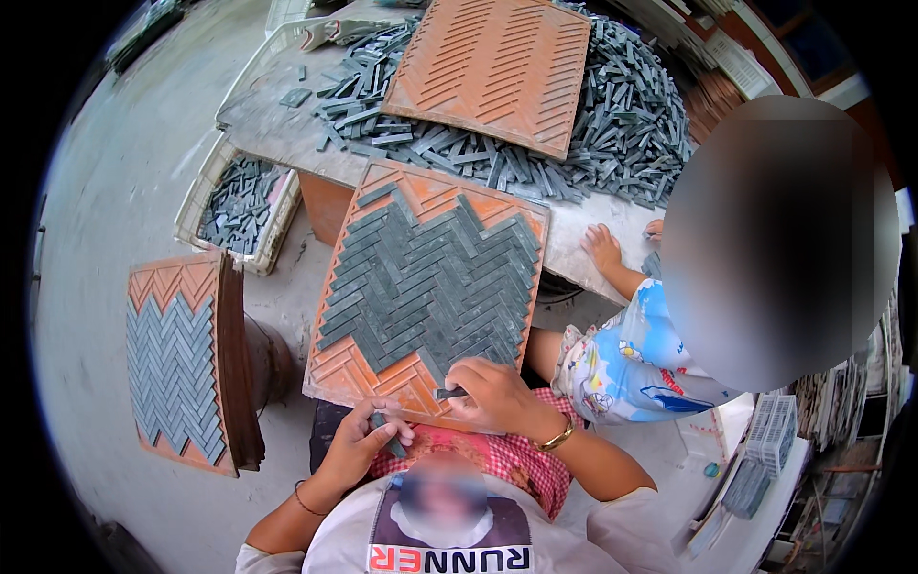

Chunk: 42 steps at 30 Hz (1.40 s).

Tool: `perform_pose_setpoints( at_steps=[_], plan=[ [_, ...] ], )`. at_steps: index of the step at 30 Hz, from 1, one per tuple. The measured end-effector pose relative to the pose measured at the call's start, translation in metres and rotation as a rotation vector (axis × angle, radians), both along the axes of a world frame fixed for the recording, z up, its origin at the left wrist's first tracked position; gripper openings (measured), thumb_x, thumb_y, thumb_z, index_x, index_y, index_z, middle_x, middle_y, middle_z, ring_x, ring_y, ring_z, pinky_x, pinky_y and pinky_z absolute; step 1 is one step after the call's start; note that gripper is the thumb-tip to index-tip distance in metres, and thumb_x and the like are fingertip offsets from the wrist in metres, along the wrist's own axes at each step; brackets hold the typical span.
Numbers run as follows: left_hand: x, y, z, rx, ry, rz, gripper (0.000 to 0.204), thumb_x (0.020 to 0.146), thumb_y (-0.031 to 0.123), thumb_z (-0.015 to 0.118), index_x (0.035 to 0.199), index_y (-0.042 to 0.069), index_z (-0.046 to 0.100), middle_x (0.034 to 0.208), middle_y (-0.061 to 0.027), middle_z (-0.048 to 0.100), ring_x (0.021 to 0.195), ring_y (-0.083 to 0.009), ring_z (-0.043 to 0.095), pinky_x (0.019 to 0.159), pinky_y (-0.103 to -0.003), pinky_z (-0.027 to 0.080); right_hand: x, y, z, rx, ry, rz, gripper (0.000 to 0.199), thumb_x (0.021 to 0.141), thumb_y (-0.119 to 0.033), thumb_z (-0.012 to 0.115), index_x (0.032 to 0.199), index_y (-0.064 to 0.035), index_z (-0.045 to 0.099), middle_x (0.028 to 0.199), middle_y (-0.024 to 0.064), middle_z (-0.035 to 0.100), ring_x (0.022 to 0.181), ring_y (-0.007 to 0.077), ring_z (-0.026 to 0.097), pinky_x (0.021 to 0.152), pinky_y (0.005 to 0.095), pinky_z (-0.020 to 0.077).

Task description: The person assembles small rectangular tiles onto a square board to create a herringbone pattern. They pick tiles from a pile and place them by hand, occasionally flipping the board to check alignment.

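An orange herringbone mould tray [392,387] slants across my lap, its far side at the table edge. Dark grey stone strips [430,277] fill most of its zigzag grooves; bare orange grooves show along the near left and far edges. My right hand [497,397] is closed over the tray's near edge, pinching a short dark stone strip [449,393]. Just in front of my body, at the tray's near left corner, my left hand [356,442] is closed around another stone strip [393,442]. Its palm side is partly hidden.
A big heap of loose stone strips [636,124] covers the table, with a second orange tray [488,67] on top. At left stand a stack of filled trays [177,359] and a white crate [273,234] of strips. Another person's hand [602,249] rests on the table, right.
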State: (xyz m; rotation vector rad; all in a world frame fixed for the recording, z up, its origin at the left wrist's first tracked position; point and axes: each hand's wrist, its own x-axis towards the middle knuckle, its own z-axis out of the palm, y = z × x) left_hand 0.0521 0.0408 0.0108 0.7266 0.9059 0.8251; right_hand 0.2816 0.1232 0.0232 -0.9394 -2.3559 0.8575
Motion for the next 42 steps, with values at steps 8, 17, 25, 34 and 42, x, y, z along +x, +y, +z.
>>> perform_pose_setpoints(
  at_steps=[8,17,25,34,42],
  plan=[
    [0.016,0.006,0.017,-0.015,0.113,-0.05,0.028,0.088,0.001,0.049,0.115,-0.002,0.05,0.097,-0.0071,0.059,0.084,-0.0107,0.058,0.075,-0.024,0.049,-0.046,-0.057,0.023,-0.35,0.247,-0.306,0.023,0.073,-0.006,0.068,0.091,-0.0004,0.055,0.079,0.0078,0.057,0.062,0.0153,0.056,0.055,0.0263,0.0456],
    [0.013,0.003,0.01,-0.088,-0.01,-0.2,0.03,0.088,0.002,0.049,0.118,0.0,0.049,0.103,-0.0091,0.059,0.088,-0.0097,0.058,0.071,-0.02,0.05,-0.02,-0.07,0.013,-0.327,0.297,-0.116,0.017,0.076,-0.009,0.064,0.089,-0.0014,0.059,0.082,0.011,0.059,0.069,0.0243,0.06,0.058,0.0306,0.0465],
    [0.004,0.002,-0.003,-0.35,-0.391,0.168,0.021,0.088,0.006,0.051,0.109,0.002,0.048,0.102,-0.0179,0.06,0.095,-0.0256,0.061,0.083,-0.038,0.05,0.05,-0.069,0.001,-0.183,0.0,-0.733,0.009,0.075,-0.006,0.065,0.082,-0.0026,0.06,0.073,0.0092,0.059,0.061,0.0208,0.057,0.053,0.0293,0.0439],
    [0.001,0.005,-0.006,-0.39,-0.409,0.201,0.026,0.086,0.009,0.056,0.11,0.003,0.048,0.108,-0.0186,0.058,0.097,-0.0247,0.06,0.085,-0.036,0.05,0.036,-0.077,-0.018,0.078,-0.273,-0.681,0.025,0.07,-0.014,0.07,0.089,-0.004,0.058,0.074,0.0099,0.058,0.063,0.0256,0.058,0.056,0.0341,0.0467],
    [0.012,0.01,-0.006,-0.36,-0.492,0.153,0.025,0.087,0.002,0.052,0.111,-0.001,0.049,0.113,-0.0186,0.055,0.105,-0.0245,0.056,0.09,-0.037,0.047,0.027,-0.08,-0.003,-0.474,0.079,-0.837,0.021,0.071,-0.002,0.069,0.088,-0.0005,0.057,0.071,0.0016,0.056,0.063,0.006,0.052,0.057,0.0204,0.0442]
  ],
)
